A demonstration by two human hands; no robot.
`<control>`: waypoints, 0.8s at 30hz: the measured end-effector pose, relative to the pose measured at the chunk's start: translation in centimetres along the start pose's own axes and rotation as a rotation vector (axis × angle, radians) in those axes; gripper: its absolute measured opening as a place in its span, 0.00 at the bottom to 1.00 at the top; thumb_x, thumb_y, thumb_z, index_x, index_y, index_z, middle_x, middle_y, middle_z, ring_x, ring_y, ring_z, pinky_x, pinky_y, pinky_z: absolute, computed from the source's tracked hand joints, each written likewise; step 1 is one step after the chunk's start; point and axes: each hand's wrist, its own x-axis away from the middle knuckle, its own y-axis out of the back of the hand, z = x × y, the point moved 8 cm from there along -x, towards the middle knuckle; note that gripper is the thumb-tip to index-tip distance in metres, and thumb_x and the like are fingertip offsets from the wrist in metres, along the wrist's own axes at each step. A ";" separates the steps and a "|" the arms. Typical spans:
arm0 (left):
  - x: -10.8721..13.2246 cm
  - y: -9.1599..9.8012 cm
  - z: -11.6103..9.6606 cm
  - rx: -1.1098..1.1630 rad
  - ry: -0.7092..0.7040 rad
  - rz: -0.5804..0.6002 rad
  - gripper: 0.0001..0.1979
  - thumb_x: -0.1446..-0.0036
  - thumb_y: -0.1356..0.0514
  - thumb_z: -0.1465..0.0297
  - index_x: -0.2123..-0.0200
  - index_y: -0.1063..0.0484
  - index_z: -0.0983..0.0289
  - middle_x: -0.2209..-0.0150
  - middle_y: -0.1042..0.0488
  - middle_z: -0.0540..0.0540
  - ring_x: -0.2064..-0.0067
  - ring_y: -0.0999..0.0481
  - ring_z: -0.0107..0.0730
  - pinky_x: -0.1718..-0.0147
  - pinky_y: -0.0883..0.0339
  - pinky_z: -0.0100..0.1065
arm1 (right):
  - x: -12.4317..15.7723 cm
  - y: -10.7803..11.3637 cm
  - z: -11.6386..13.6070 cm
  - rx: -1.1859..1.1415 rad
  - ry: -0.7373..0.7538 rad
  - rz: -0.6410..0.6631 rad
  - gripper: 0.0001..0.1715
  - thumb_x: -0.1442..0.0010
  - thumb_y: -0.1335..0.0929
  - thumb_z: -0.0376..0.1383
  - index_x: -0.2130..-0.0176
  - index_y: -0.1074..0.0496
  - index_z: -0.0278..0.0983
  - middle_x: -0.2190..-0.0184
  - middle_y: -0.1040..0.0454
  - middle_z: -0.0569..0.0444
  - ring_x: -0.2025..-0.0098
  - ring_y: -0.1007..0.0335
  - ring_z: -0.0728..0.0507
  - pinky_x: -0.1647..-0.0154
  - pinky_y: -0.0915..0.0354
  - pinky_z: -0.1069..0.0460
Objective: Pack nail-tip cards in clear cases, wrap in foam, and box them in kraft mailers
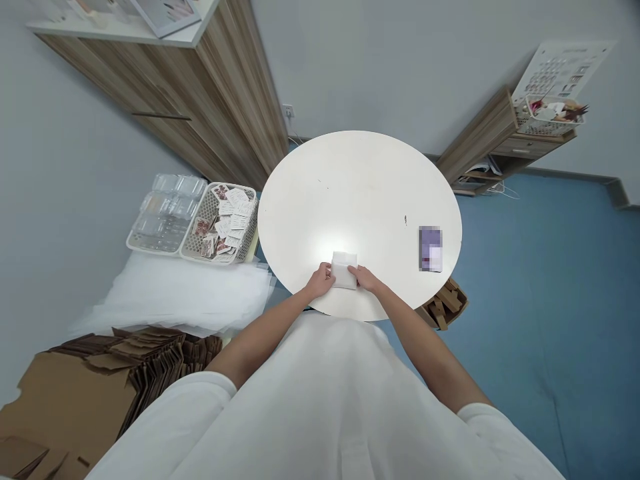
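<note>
A small white square packet, seemingly wrapped in thin white sheet, is held near the front edge of the round white table. My left hand grips its left side with the fingers curled. On the right side, my right hand pinches it, with the thumb lying on top. What is inside the packet is hidden. To the right on the table lies a purple and white rectangular item, blurred by pixels.
Left of the table stand a white basket of printed cards and a tray of clear plastic boxes. White sheets and flattened brown cardboard boxes are stacked nearer me. A cardboard box sits on the floor at right.
</note>
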 end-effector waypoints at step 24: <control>1.1 -0.2 -0.9 -0.092 -0.182 -0.296 0.16 0.48 0.46 0.71 0.54 0.36 0.61 0.56 0.39 0.57 0.53 0.34 0.37 0.54 0.38 0.41 | 3.5 -0.8 -1.3 0.263 0.253 -0.327 0.25 0.47 0.37 0.40 0.49 0.38 0.41 0.43 0.51 0.47 0.42 0.51 0.38 0.48 0.42 0.42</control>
